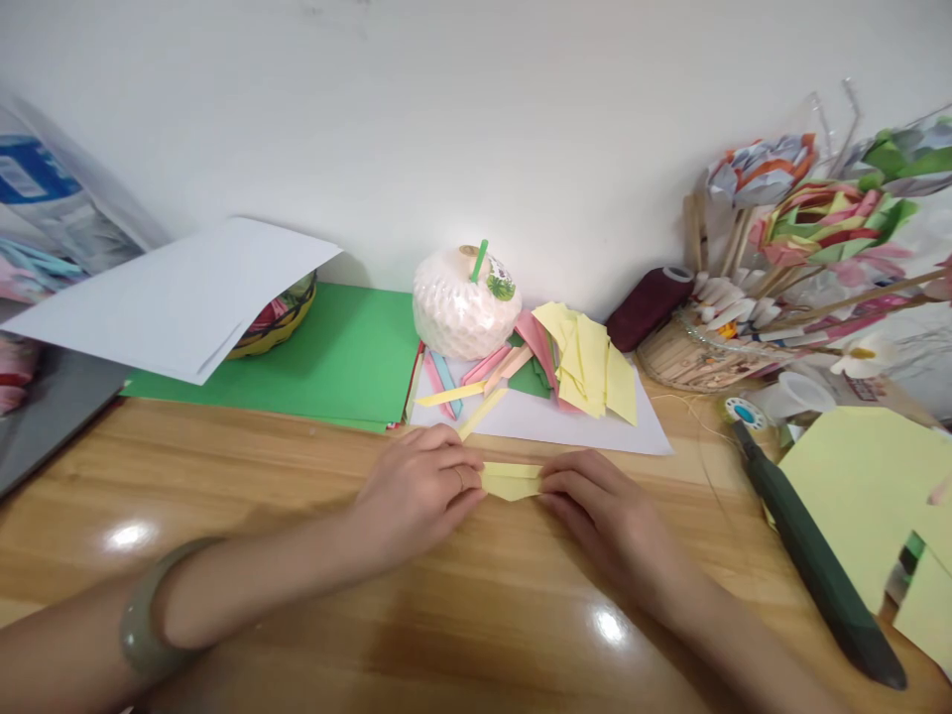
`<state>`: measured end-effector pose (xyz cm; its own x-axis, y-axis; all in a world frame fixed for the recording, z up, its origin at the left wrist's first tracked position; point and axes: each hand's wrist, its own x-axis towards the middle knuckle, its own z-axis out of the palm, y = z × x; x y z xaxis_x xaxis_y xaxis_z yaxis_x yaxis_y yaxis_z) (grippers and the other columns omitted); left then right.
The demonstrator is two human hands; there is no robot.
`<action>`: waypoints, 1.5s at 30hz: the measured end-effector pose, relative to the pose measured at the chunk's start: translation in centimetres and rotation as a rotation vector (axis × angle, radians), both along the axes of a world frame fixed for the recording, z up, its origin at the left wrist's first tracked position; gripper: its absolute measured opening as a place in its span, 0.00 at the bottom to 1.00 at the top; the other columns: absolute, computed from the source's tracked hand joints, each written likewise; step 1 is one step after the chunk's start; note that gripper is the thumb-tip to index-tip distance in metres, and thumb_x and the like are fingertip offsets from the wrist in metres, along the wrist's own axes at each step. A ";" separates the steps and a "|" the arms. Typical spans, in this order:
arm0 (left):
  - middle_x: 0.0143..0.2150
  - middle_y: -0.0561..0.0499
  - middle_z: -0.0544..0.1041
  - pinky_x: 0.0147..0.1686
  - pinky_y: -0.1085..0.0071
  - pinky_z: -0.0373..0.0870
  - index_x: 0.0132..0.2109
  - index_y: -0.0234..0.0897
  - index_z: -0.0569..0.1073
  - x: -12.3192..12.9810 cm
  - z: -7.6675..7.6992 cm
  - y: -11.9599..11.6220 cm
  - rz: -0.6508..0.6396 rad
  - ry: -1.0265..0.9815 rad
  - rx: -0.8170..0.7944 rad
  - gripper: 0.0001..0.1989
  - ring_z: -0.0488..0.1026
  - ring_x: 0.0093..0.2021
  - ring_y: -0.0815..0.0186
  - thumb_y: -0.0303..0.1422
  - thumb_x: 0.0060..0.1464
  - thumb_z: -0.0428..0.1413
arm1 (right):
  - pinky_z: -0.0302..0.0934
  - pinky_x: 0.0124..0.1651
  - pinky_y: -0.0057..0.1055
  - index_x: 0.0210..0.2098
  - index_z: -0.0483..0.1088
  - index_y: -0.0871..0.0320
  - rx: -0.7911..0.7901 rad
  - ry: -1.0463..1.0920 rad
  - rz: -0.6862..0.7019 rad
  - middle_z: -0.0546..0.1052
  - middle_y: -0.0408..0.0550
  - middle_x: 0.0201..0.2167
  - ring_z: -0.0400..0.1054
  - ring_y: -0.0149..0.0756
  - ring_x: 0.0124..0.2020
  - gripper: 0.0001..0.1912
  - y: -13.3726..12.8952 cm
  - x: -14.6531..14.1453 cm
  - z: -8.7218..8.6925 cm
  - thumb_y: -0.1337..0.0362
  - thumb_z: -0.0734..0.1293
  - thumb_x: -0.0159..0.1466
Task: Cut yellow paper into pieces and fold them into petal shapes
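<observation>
Between my two hands is a small piece of yellow paper (512,483) with a folded band along its upper edge and a blunt point at the bottom. My left hand (425,483), with a ring on one finger, pinches its left end. The right end is pinched by the fingers of my right hand (601,504). Just beyond my hands, a white sheet (550,424) bears folded strips in pink, blue and yellow, plus a fanned pile of yellow paper pieces (584,362). Part of the paper in my grip is covered by my fingers.
Behind stands a foam-netted white fruit (465,302) with a green straw. Green sheets (349,347) and a basket (279,325) under white paper (185,297) lie left. At right are a dark-handled tool (818,565), a maroon thread spool (650,307), paper flowers (829,226) and larger yellow paper (840,486).
</observation>
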<state>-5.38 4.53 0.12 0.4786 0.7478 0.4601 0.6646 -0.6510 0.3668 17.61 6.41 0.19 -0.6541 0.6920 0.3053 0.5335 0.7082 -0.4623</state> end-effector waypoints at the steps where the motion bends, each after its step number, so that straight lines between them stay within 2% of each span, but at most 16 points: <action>1: 0.35 0.54 0.79 0.37 0.66 0.66 0.31 0.37 0.75 0.0 0.0 0.0 0.015 -0.027 -0.053 0.07 0.68 0.37 0.64 0.28 0.56 0.54 | 0.64 0.39 0.34 0.35 0.65 0.56 -0.020 0.005 -0.011 0.71 0.49 0.35 0.66 0.35 0.38 0.06 0.0 -0.1 0.0 0.70 0.58 0.65; 4: 0.35 0.55 0.79 0.37 0.65 0.64 0.30 0.38 0.75 0.1 0.1 -0.1 0.067 -0.070 -0.138 0.05 0.68 0.37 0.63 0.26 0.52 0.57 | 0.63 0.38 0.33 0.33 0.65 0.57 -0.067 0.016 -0.041 0.70 0.48 0.34 0.65 0.34 0.37 0.06 0.0 -0.3 0.2 0.70 0.58 0.65; 10: 0.38 0.57 0.79 0.38 0.63 0.60 0.26 0.38 0.73 0.0 0.0 -0.4 0.067 -0.022 -0.067 0.07 0.68 0.40 0.61 0.25 0.51 0.57 | 0.62 0.38 0.32 0.32 0.65 0.57 -0.105 0.042 -0.059 0.70 0.47 0.33 0.64 0.33 0.36 0.07 0.0 -0.4 0.2 0.71 0.59 0.64; 12: 0.39 0.58 0.79 0.39 0.63 0.59 0.26 0.38 0.71 -0.1 0.1 -0.4 0.060 0.001 -0.091 0.07 0.68 0.41 0.61 0.24 0.51 0.57 | 0.62 0.39 0.32 0.32 0.65 0.57 -0.128 0.042 -0.059 0.70 0.47 0.34 0.64 0.33 0.37 0.07 0.1 -0.3 0.1 0.71 0.59 0.64; 16: 0.39 0.56 0.78 0.41 0.63 0.59 0.30 0.38 0.69 -0.5 0.2 -0.1 0.056 0.022 -0.215 0.06 0.68 0.43 0.61 0.24 0.48 0.59 | 0.62 0.39 0.32 0.32 0.65 0.56 -0.160 0.039 -0.052 0.70 0.47 0.34 0.65 0.34 0.37 0.07 0.3 -0.1 0.0 0.70 0.59 0.65; 19: 0.38 0.54 0.77 0.42 0.62 0.60 0.35 0.38 0.69 -0.7 0.0 0.2 0.108 0.011 -0.268 0.10 0.69 0.44 0.60 0.24 0.46 0.61 | 0.62 0.39 0.33 0.32 0.65 0.56 -0.163 0.033 -0.042 0.70 0.47 0.35 0.65 0.34 0.37 0.07 0.3 0.1 0.0 0.69 0.58 0.65; 21: 0.37 0.54 0.77 0.42 0.62 0.60 0.36 0.39 0.70 -0.7 -0.2 0.3 0.118 -0.015 -0.263 0.09 0.69 0.44 0.61 0.25 0.47 0.61 | 0.62 0.39 0.33 0.32 0.65 0.56 -0.165 0.037 -0.040 0.70 0.48 0.35 0.65 0.34 0.37 0.07 0.4 0.2 -0.1 0.69 0.58 0.65; 24: 0.37 0.56 0.78 0.43 0.63 0.60 0.32 0.40 0.72 -0.7 -0.2 0.3 0.065 -0.046 -0.227 0.03 0.68 0.43 0.63 0.28 0.50 0.60 | 0.63 0.39 0.33 0.33 0.66 0.55 -0.168 0.054 -0.043 0.70 0.48 0.35 0.65 0.34 0.37 0.07 0.4 0.2 -0.2 0.68 0.58 0.65; 29: 0.38 0.58 0.78 0.42 0.62 0.59 0.29 0.41 0.74 -0.4 0.1 0.1 0.048 -0.027 -0.181 0.04 0.67 0.44 0.61 0.28 0.51 0.59 | 0.63 0.39 0.33 0.33 0.66 0.55 -0.159 0.061 -0.046 0.70 0.48 0.35 0.66 0.34 0.38 0.05 0.3 0.3 -0.3 0.69 0.60 0.64; 34: 0.40 0.56 0.78 0.44 0.60 0.58 0.31 0.39 0.74 -0.3 0.2 0.0 0.077 0.021 -0.190 0.05 0.67 0.45 0.59 0.34 0.48 0.62 | 0.64 0.38 0.32 0.32 0.66 0.55 -0.165 0.078 -0.068 0.71 0.47 0.34 0.66 0.34 0.37 0.07 0.3 0.0 -0.1 0.69 0.59 0.64; 39: 0.37 0.57 0.79 0.42 0.62 0.58 0.29 0.40 0.74 0.0 0.3 0.0 0.104 0.013 -0.171 0.04 0.67 0.43 0.61 0.30 0.52 0.57 | 0.64 0.38 0.32 0.30 0.67 0.55 -0.168 0.086 -0.092 0.71 0.47 0.33 0.67 0.34 0.36 0.08 0.3 -0.2 0.0 0.68 0.59 0.64; 45: 0.36 0.55 0.78 0.42 0.61 0.59 0.30 0.39 0.73 0.4 0.3 -0.1 0.128 -0.008 -0.162 0.04 0.66 0.43 0.61 0.31 0.53 0.56 | 0.63 0.38 0.31 0.29 0.67 0.55 -0.170 0.086 -0.130 0.71 0.47 0.33 0.67 0.34 0.35 0.07 0.2 -0.5 0.0 0.70 0.60 0.62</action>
<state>-4.98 4.44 0.39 0.3719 0.8667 0.3325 0.7345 -0.4938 0.4655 17.13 6.62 0.21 -0.5324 0.8154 0.2273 0.5691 0.5436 -0.6169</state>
